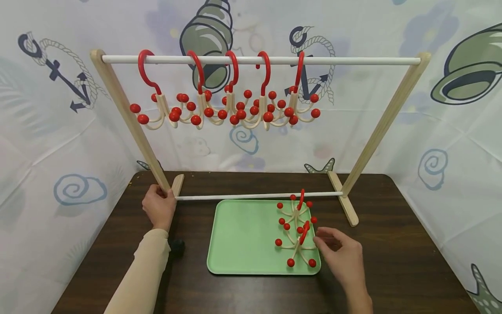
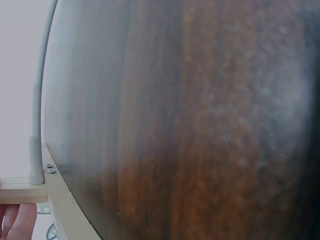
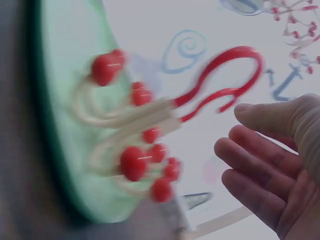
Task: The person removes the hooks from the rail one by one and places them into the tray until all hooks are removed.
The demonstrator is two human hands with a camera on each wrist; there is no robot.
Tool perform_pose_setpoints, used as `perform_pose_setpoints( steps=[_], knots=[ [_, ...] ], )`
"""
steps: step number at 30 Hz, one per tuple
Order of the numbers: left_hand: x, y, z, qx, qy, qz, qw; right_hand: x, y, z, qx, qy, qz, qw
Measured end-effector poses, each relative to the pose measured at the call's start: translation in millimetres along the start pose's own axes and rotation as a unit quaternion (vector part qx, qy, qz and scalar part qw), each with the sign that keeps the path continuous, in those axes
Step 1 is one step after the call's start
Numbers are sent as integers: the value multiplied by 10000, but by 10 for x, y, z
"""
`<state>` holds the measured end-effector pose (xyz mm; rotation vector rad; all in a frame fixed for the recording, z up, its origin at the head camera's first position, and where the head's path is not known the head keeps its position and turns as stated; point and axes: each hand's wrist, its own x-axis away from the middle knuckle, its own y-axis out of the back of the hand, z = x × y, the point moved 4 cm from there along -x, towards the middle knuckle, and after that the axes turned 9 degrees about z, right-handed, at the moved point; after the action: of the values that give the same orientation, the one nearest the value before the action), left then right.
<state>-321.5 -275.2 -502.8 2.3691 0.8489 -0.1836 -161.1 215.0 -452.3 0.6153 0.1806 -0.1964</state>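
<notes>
On the right side of the green tray (image 1: 247, 235): near hanger (image 1: 300, 244) resting on spread arms, hook up; far hanger (image 1: 296, 213) just behind, crowded close. Right hand (image 1: 340, 253) beside the near hook (image 1: 304, 233), fingers loosely bent, thumb apart, nothing grasped; in the right wrist view, a small gap between thumb and red curve.

Step in hand, as judged: reach toward the near hanger, ahead of any hold. Next move likely to call for a thumb-and-finger pinch on hook or stem, then a straight lift, clear of the neighbour's arms. Left hand (image 1: 158, 207) clasped round the foot of the left upright (image 1: 131, 124), probably for steadiness.

Hooks glossy, smooth, question-mark shaped. Stems pale, wood-like; arms thin, bowed outward, tipped with round red balls. Tray shallow, plastic-looking, round-cornered. Overhead, five more hangers (image 1: 236, 69) on a white top rod (image 1: 364, 61), arms overlapping in view. Uprights of pale timber; lower rod (image 1: 243, 196) slim, white. Beneath, dark grained table (image 1: 396, 244); behind, creased cloth (image 1: 59, 139) printed with anchors, shells, spirals.
</notes>
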Motion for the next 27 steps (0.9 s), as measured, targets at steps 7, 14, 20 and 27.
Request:
perform_pose_setpoints(
  steps=[7, 14, 20, 27],
  knots=[
    [0, -5, 19, 7, -82, -51, 10000, -118, 337, 326, -555, 587, -707, 9942],
    [-18, -6, 30, 24, -123, -55, 9999, -342, 615, 892, -437, 1631, -830, 9821],
    [-28, 8, 13, 35, -158, -67, 9998, -635, 800, 1454, -136, 2310, -799, 9696],
    [-12, 31, 0, 55, -256, 6, 9997, -1076, 886, 2136, 1248, 2649, -576, 9544]
  ],
)
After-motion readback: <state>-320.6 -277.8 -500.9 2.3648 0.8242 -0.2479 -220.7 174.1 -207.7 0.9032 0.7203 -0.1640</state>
